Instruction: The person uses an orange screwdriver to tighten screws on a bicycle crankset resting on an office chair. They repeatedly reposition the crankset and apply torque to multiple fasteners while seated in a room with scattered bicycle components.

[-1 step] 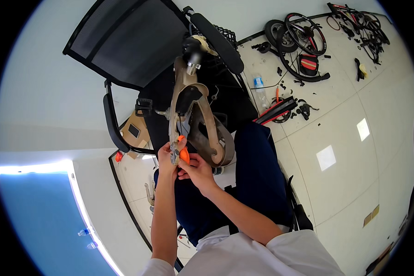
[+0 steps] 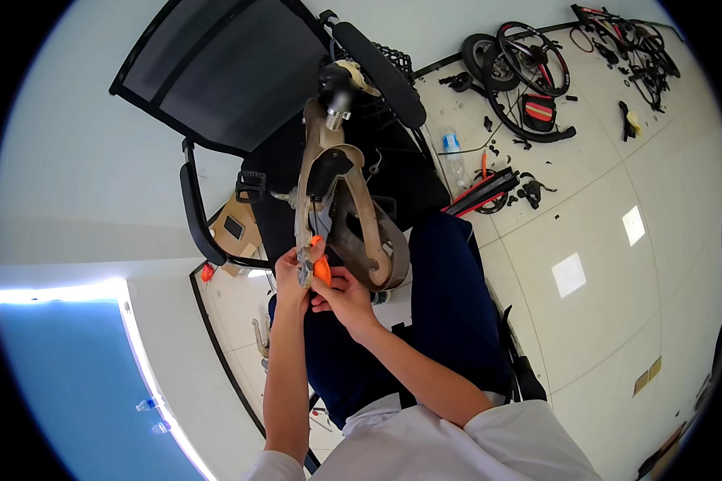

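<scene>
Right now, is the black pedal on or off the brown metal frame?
On, it appears: the pedal sits at the end of a silver crank reaching the frame.

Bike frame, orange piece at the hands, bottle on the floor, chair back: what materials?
Bike frame: probably metal, tan coated; dull sheen, grey lower end.
Orange piece: likely plastic, smooth, evenly coloured; rubber possible.
Bottle: clear plastic, most likely; see-through, glossy.
Chair back: dark, matt, apparently mesh fabric, stretched flat in a frame.
</scene>
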Motion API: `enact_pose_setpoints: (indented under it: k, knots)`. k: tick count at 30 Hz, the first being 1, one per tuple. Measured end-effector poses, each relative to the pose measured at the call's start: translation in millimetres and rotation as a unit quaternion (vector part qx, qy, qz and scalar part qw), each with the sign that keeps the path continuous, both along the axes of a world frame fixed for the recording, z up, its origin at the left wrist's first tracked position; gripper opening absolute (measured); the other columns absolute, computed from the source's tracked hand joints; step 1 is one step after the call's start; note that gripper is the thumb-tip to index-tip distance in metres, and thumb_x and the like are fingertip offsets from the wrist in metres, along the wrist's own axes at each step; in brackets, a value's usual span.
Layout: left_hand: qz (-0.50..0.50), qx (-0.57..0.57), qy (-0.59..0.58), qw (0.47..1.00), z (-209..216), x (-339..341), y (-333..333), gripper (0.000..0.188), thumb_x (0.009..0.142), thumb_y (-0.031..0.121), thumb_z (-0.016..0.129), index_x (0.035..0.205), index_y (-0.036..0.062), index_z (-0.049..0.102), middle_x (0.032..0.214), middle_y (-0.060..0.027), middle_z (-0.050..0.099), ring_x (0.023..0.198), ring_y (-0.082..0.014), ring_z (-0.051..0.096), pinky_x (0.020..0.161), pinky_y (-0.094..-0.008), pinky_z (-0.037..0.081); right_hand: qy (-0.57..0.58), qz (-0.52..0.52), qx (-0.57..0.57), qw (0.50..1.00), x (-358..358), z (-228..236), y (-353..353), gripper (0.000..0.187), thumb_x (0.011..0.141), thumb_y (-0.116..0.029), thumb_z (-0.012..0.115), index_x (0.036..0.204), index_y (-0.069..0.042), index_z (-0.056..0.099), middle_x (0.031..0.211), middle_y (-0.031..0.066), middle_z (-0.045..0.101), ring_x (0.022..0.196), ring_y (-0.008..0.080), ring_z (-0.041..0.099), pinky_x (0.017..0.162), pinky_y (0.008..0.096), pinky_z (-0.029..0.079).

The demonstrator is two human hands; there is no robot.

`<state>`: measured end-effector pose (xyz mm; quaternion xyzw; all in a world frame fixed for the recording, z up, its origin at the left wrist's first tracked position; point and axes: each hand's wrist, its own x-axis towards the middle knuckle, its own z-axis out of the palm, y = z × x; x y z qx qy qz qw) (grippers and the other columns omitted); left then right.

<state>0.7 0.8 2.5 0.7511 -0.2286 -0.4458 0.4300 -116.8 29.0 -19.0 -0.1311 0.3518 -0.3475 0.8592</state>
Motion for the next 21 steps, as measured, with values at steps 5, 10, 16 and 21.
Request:
enact_pose_setpoints:
  k: [5,10,16,21]
  knots:
    - [0.031,-0.018,0.199,0.979,6,-5,-3,0.030,0.091,0.025,0.068,0.105,-0.0020,0.065,0.091,-0.0106,0.071,0.071,-0.0168,0.065,0.064,-0.0285,0.054,-0.071,0.010,0.076,0.995,-13,5,-12,0.041,0.088,-0.020,0.071,0.118,-0.002,0.051,0.095,0.0078,0.065,0.075,0.0138,0.066,0.070,0.0268,0.058]
    - [0.007,-0.009,0.207,0.978,11,-8,2,0.039,0.093,0.028,0.063,0.117,-0.0029,0.060,0.101,-0.0131,0.069,0.080,-0.0215,0.065,0.074,-0.0314,0.056,-0.094,-0.024,0.097,0.990,-9,9,-7,0.038,0.088,-0.018,0.071,0.116,-0.001,0.052,0.095,0.0089,0.065,0.076,0.0138,0.067,0.069,0.0267,0.058]
    - [-0.043,0.080,0.054,0.994,24,-3,-5,0.039,0.087,0.025,0.071,0.109,-0.0047,0.062,0.096,-0.0109,0.068,0.074,-0.0188,0.065,0.064,-0.0310,0.055,0.072,-0.144,0.016,0.987,21,16,11,0.038,0.084,-0.004,0.074,0.114,0.002,0.052,0.099,0.0106,0.062,0.073,0.0151,0.068,0.062,0.0273,0.059]
    - [-0.029,0.044,0.145,0.988,20,7,-10,0.034,0.086,0.021,0.072,0.107,-0.0056,0.064,0.089,-0.0099,0.068,0.076,-0.0167,0.065,0.066,-0.0284,0.054,0.131,-0.194,-0.119,0.965,29,15,18,0.046,0.084,-0.002,0.073,0.125,0.003,0.051,0.107,0.0131,0.063,0.083,0.0158,0.069,0.071,0.0271,0.060]
